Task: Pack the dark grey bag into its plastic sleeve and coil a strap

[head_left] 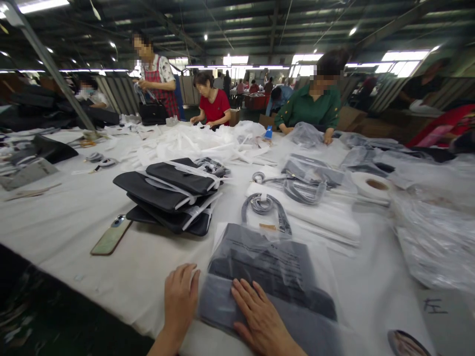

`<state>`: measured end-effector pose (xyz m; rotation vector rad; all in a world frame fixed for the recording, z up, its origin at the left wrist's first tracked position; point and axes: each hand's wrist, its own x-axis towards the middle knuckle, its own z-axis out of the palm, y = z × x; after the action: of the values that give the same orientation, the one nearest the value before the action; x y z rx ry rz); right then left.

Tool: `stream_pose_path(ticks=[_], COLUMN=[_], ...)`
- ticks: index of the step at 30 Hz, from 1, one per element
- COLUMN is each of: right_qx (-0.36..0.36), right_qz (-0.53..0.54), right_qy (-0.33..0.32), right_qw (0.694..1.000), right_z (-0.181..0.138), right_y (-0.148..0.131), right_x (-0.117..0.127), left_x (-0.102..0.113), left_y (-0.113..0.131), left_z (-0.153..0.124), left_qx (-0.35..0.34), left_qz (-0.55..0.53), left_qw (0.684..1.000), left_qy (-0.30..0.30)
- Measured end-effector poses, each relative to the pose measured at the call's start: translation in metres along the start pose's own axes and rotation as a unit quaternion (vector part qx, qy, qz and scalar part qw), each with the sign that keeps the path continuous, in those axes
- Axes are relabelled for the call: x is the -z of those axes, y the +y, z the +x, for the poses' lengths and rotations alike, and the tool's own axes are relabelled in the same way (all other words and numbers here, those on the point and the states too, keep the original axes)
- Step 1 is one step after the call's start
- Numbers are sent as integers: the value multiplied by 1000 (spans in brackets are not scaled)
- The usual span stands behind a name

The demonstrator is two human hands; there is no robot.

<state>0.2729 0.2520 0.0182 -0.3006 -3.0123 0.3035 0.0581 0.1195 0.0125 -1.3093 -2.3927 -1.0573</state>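
A dark grey item in a clear plastic bag (267, 272) lies in front of me on the white table (74, 217). My right hand (260, 319) rests flat on the bag's near end, fingers spread and holding nothing. My left hand (180, 299) lies at the bag's left edge, fingers curled down against it; whether it pinches the plastic is not visible. A coiled grey strap (264, 205) lies just beyond the bag.
A stack of black pouches with white straps (174, 195) sits to the left, a phone (111, 236) beside it. A tape roll (374, 185), more bagged items (311, 173) and plastic bags (434, 237) lie to the right. Several people work across the table.
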Motion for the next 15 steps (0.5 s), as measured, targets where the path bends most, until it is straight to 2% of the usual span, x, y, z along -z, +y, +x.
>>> stream_pose_path(ticks=[1, 2, 4, 5, 7, 9, 11, 13, 14, 15], right_qx=[-6, -9, -10, -14, -18, -20, -39, -101, -157, -238], right_qz=[7, 13, 21, 24, 36, 53, 63, 54, 45, 38], right_qy=[-10, -15, -18, -17, -17, -17, 11, 103, 176, 261], right_qw=[1000, 1000, 1000, 999, 999, 998, 997, 988, 971, 935], right_z=[0, 0, -1, -1, -3, -8, -22, -55, -79, -109], right_y=[3, 5, 5, 3, -4, -9, -2, 18, 32, 47], right_x=[-4, -7, -7, -5, 1, 10, 21, 38, 49, 63], left_x=[4, 7, 4, -1, -14, -27, -40, -54, -60, -64], left_y=[7, 14, 28, 34, 38, 35, 24, 13, 8, 4], left_z=[-7, -15, -29, -35, -43, -49, -53, -57, -59, -61], left_qx=[-68, -141, -253, -280, -278, -258, -264, -274, -270, -254], left_qz=[-5, -9, 19, 58, 153, 195, 179, 139, 115, 94], left_qw=[996, 987, 967, 958, 945, 944, 946, 951, 955, 962], left_qy=[56, 75, 13, -30, -77, -70, -56, -45, -29, -19])
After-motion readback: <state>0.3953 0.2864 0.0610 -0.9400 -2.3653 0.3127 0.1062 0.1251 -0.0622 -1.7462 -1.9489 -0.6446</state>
